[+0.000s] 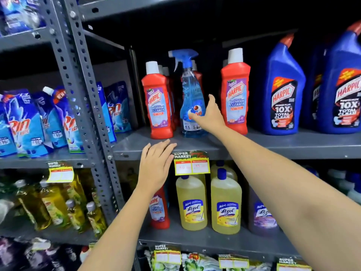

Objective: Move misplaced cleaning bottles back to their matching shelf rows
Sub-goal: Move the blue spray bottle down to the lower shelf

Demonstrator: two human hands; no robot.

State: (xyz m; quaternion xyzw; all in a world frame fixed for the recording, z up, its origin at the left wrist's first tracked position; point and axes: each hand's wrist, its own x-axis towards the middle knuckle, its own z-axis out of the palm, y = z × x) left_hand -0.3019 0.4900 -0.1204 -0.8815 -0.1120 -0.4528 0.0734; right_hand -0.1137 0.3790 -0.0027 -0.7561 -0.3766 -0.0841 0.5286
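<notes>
The spray bottle [192, 94], at frame centre among red bottles [159, 102], is touched low by the open right hand [210, 116], not yet gripped. Smooth, rigid plastic, liquid-heavy: the narrow waist is best grasped. The left hand [156, 165] is empty.

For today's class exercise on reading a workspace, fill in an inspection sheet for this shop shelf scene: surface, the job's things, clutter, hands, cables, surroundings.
Surface: grey metal shelf, upper row, with a yellow price tag on its front edge.
Job's things: blue spray bottle upright among red Harpic bottles; one red Harpic bottle below, beside yellow Lizol bottles.
Clutter: nothing seen.
Hands: right hand open, at the spray bottle, no closed grip; left hand open, flat against the shelf edge.
Cables: nothing seen.
Surroundings: large blue Harpic bottles to the right; Rin pouches on the left rack.
</notes>
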